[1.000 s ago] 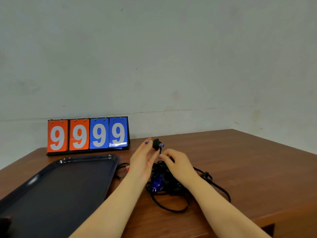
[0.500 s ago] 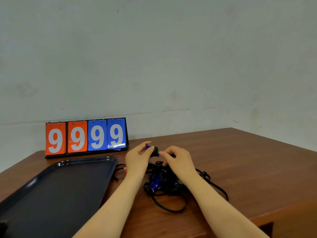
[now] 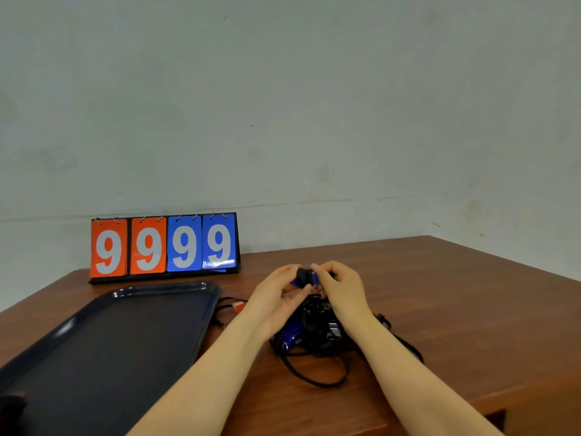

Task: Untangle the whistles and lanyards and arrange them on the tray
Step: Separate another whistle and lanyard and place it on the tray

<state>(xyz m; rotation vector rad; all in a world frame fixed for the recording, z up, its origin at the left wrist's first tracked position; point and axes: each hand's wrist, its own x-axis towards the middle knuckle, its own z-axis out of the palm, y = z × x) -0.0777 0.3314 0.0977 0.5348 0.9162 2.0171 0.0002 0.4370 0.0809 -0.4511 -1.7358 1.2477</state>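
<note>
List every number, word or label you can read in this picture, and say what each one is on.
"9" on the first orange flip card of the tabletop scoreboard.
"9" on the second orange flip card.
"9" on the first blue flip card.
"9" on the second blue flip card.
No readable text shows on the dark blue plastic tray or the tangled whistles and black lanyards.
</note>
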